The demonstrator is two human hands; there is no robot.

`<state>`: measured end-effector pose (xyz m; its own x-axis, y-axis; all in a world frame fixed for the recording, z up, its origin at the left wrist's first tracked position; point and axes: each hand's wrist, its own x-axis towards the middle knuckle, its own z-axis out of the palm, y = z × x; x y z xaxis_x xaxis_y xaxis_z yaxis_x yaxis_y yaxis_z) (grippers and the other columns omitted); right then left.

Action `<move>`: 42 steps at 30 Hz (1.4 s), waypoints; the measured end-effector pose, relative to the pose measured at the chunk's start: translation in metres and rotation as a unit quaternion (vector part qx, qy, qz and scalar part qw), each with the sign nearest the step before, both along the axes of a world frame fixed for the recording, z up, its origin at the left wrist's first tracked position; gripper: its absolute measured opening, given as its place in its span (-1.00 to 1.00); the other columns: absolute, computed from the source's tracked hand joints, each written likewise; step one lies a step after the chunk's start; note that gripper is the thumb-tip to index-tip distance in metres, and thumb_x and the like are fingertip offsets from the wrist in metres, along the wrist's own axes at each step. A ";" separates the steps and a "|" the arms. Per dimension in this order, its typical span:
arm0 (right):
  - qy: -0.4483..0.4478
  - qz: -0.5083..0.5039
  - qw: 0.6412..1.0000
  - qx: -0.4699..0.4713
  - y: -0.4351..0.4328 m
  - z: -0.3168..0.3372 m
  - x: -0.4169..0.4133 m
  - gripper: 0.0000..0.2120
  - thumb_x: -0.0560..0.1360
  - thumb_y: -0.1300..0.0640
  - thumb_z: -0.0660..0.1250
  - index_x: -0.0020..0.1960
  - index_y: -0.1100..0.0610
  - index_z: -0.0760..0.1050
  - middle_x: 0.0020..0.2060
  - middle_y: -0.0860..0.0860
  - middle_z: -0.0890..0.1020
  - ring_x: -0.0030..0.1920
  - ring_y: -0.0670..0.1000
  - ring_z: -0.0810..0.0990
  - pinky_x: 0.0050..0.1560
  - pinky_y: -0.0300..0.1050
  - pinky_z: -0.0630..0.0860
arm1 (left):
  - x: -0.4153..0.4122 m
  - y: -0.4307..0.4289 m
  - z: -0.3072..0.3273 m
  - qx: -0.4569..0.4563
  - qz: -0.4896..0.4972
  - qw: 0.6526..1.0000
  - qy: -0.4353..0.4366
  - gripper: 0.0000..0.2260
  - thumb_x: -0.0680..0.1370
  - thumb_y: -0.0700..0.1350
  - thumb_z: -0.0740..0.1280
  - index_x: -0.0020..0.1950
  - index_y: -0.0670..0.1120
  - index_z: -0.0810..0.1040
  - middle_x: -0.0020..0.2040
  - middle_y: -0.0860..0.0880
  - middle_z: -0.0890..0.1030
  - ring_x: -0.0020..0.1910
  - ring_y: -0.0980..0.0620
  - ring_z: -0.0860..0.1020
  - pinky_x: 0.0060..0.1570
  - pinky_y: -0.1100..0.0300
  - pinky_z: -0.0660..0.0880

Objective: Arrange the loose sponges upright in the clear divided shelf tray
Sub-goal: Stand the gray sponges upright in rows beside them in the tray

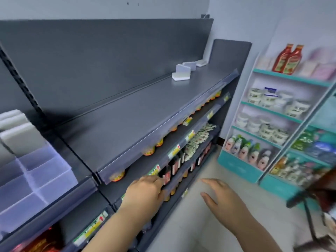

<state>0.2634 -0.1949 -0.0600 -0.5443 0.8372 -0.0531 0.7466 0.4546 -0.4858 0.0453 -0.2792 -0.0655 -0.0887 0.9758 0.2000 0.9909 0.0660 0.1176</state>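
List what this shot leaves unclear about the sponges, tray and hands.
Head view only.
Clear tray: left part cut off by the frame edge; compartment count unknown.
Loose sponges: far, small, overlapping; count uncertain.
Left hand: fingertips blurred against the lower shelf rail; grip unclear.
Price labels: blurred, unreadable.

The tray (pixel 45 171) in front of me is clear plastic with a faint bluish tint, smooth and glossy, dividers included. The sponges (pixel 21 139) standing in it look like matt foam, white backed with a grey face, and the loose sponges (pixel 181 74) look the same. The shelf (pixel 127 113) is dark grey painted metal, matt and smooth, edged with a shiny clear plastic price strip (pixel 163 135). The ketchup bottles (pixel 289 59) are glossy.
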 end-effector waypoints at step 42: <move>0.074 0.219 0.972 0.037 0.726 0.070 -0.066 -0.69 0.54 -0.07 0.19 0.28 -0.14 0.39 0.18 -0.27 0.44 0.21 -0.26 0.39 0.17 -0.38 0.31 | -0.059 0.664 0.068 0.069 0.241 0.968 -0.017 -0.80 0.43 -0.12 0.43 0.05 -0.07 0.64 0.02 0.01 0.65 0.00 -0.10 0.60 -0.16 0.10 0.51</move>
<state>0.1969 0.5312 0.0099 -0.8468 0.5214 0.1050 0.3974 0.7515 -0.5265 -0.0139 0.3848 0.0028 -0.5356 0.7837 0.3145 0.8444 0.5006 0.1905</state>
